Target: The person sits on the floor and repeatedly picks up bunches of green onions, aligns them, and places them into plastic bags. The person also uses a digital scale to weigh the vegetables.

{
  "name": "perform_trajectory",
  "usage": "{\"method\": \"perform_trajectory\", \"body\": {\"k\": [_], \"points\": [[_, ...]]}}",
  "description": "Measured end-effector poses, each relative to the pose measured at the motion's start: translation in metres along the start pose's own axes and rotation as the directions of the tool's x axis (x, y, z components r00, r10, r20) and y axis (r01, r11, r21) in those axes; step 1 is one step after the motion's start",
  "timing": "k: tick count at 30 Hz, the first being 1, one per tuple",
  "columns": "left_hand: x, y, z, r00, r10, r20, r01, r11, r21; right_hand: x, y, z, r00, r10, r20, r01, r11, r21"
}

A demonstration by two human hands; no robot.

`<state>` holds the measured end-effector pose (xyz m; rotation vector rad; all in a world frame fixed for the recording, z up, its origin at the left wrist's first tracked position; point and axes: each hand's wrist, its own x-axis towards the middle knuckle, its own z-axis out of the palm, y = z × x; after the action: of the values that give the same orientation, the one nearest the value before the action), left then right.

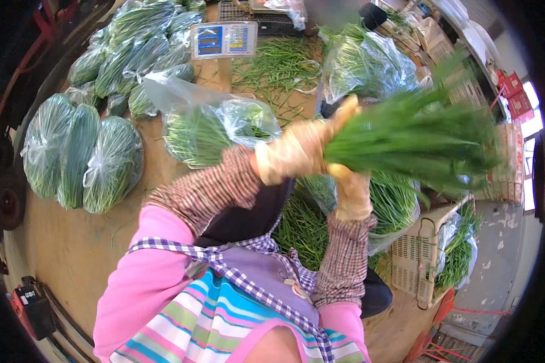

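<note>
A thick bunch of long, thin green chives (412, 139) sticks out to the right from my two hands, its leaves smeared by motion. My left hand (303, 148), in a pale glove, is closed round the near end of the bunch from the left. Just below it, my right hand (351, 193), gloved too, grips the underside of the same end. Beneath the hands, more loose chives (306, 227) lie in a heap at my lap. A clear plastic bag (203, 133) partly filled with greens sits behind my left forearm.
Three filled bags (82, 157) lie at the left, with a larger pile of bags (136, 48) behind. A scale display (224, 40) stands at the back near scattered stalks (278, 63). On the right are a full bag (372, 66) and a plastic crate (415, 251) holding greens.
</note>
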<state>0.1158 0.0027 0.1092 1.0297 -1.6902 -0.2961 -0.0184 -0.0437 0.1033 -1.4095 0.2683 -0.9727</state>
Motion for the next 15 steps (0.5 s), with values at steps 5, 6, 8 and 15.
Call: {"method": "perform_trajectory", "body": {"k": [5,6,8,15], "points": [[0.037,0.014,-0.14,0.998,-0.067,0.015,0.069,0.984,-0.162,0.049,0.067,0.05,0.876,0.478,0.065,-0.233,0.537,-0.811],[0.041,0.02,-0.162,0.998,0.04,0.041,-0.03,0.979,-0.203,0.046,0.071,0.087,0.845,0.535,-0.013,-0.043,0.043,-0.998],[0.048,0.039,-0.187,0.98,-0.19,0.051,0.195,0.974,-0.118,0.025,0.122,0.099,0.952,0.302,0.053,0.019,0.116,-0.993],[0.026,0.001,-0.179,0.978,-0.208,0.023,0.193,0.941,0.279,0.063,0.139,0.042,0.943,0.334,-0.006,-0.328,0.93,0.167]]}}
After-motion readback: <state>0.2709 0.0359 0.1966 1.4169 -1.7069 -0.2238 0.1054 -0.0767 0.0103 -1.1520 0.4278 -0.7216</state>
